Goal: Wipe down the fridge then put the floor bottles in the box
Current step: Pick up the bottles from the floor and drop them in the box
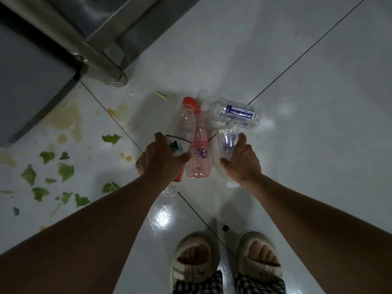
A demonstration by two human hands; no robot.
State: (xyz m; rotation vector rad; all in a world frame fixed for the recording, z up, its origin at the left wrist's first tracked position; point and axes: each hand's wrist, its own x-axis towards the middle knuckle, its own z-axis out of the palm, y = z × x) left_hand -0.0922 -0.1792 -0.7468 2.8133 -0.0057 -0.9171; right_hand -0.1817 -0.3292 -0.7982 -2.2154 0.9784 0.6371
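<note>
The step in hand is judged to be the second part of the task: gathering the floor bottles for the box. Four empty plastic bottles lie clustered at frame centre on the white tiled floor. The left hand curls its fingers round the clear red-capped bottle; its grip appears closed on the bottle body, though full contact cannot be confirmed. The right hand cups the small clear bottle, thumb and fingers bent about it. Between them lies the pink bottle, touching the red-capped one. The blue-labelled bottle lies crosswise just above. The box is not in view, so the next move calls for lifting both held bottles and locating it. The fridge occupies the upper left, its lower corner near the cluster. Torn green leaf scraps and yellowish stains cover the left floor. Open room lies to the right and upper right. The person's slippered feet stand at bottom centre.
</note>
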